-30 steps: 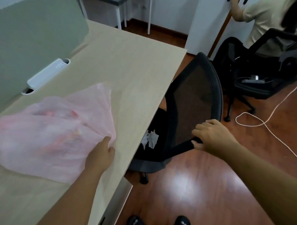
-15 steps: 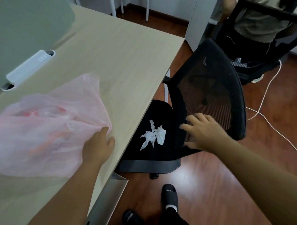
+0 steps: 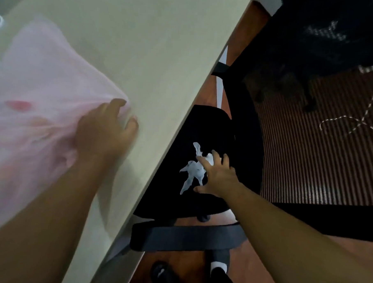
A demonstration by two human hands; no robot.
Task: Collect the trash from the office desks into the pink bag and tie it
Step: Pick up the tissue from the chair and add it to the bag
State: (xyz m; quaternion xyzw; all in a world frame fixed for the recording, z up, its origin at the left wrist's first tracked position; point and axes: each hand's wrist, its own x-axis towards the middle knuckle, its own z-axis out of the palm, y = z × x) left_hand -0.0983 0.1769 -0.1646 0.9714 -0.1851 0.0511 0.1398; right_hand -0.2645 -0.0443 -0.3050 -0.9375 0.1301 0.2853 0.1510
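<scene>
The pink bag [image 3: 40, 96] lies flat on the pale wooden desk [image 3: 155, 54], with reddish trash showing through it. My left hand [image 3: 106, 129] grips the bag's bunched edge near the desk's front edge. A crumpled white tissue [image 3: 193, 169] lies on the black seat of the office chair [image 3: 205, 125] beside the desk. My right hand [image 3: 217, 174] reaches down onto the seat with fingers spread, touching the tissue's right side and covering part of it.
The chair's mesh backrest [image 3: 313, 151] rises at the right, close to my right arm. A second dark chair [image 3: 327, 29] stands at the top right. Red-brown wood floor and my feet [image 3: 216, 269] show below the seat.
My right hand left the chair's backrest and went down to the tissue on the seat. The view has dropped and closed in on the chair. My left hand still holds the bag.
</scene>
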